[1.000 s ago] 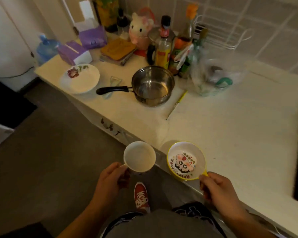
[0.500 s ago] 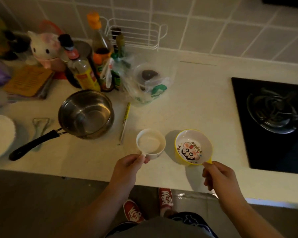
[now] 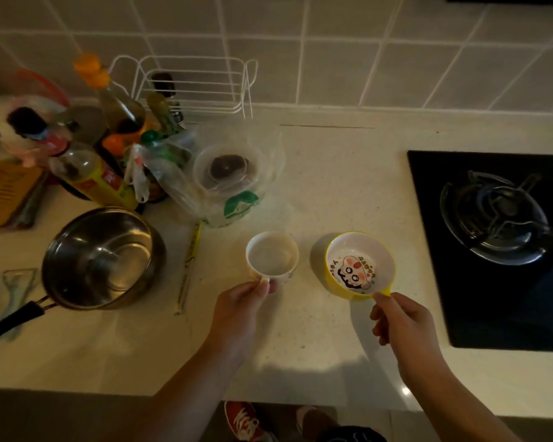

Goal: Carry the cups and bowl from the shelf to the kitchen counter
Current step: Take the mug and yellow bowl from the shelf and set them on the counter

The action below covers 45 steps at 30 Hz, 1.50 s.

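While the counter (image 3: 332,186) fills most of the frame, its free patch lies in the centre, bounded by the black hob (image 3: 492,314) at the right edge, the steel saucepan (image 3: 103,256) at the left and a clear bagged tub (image 3: 227,173) above centre. That patch looks like the place to set both vessels, and the step in hand, by my reading, is the put-down. The yellow bowl (image 3: 359,266) sits right of centre, mouth up, with its cartoon face showing; its short tab handle points toward the lower edge of the frame, where the right hand (image 3: 403,327) pinches it between thumb and fingers. The white cup (image 3: 272,256) is just left of the bowl, apart from it, also mouth up, its handle aimed down-frame into the left hand (image 3: 240,307), which grips it closed. Neither vessel has much of a long axis beyond that handle line. Whether their bases already rest on the counter I cannot tell. To do this well, lower both level, keep the bowl clear of the hob edge and the cup clear of the pen (image 3: 189,266) lying left of it, and let go only once each base sits flat.
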### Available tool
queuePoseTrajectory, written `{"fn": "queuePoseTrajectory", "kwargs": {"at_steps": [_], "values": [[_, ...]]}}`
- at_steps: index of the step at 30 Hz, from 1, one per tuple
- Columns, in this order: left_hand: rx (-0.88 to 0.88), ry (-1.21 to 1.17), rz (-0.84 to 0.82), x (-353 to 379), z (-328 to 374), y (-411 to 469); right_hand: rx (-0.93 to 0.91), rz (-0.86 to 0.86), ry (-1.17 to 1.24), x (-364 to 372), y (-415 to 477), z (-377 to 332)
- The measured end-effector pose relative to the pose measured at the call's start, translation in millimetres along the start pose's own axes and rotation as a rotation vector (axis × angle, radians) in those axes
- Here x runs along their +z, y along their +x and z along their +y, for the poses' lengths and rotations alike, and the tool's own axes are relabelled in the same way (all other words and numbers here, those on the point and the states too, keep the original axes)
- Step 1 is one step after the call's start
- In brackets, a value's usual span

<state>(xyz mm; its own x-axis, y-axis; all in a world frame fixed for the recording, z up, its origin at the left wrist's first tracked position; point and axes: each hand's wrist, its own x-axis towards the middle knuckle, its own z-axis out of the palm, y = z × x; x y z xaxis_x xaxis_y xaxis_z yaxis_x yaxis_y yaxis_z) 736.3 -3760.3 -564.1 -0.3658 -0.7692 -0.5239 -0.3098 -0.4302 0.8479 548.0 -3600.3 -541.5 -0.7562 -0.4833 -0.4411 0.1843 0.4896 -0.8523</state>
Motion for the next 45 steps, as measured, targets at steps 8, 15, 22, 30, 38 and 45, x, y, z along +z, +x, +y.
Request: {"fn": "queuePoseTrajectory", "kwargs": {"at_steps": [8, 15, 22, 30, 38, 45], "values": [[0.021, 0.000, 0.004, 21.0, -1.0, 21.4, -0.011, -0.012, 0.011, -6.3, 27.9, -7.9], [0.028, 0.018, 0.047, 29.5, -0.6, 34.5, 0.008, -0.016, 0.029, -4.8, 42.9, -9.4], [0.053, 0.084, 0.116, 34.0, -3.2, 35.8, 0.009, -0.015, 0.043, 0.3, 52.8, -7.3], [0.138, 0.260, 0.211, 37.8, -1.9, 32.3, 0.005, -0.007, 0.069, 4.3, 59.4, -8.4], [0.449, 0.668, 0.182, 38.7, -27.1, 2.6, 0.005, 0.003, 0.080, 7.9, 63.0, -1.6], [0.673, 1.204, -0.135, 58.4, -44.3, -5.8, -0.004, -0.002, 0.138, 12.7, 61.7, 2.9]]}}
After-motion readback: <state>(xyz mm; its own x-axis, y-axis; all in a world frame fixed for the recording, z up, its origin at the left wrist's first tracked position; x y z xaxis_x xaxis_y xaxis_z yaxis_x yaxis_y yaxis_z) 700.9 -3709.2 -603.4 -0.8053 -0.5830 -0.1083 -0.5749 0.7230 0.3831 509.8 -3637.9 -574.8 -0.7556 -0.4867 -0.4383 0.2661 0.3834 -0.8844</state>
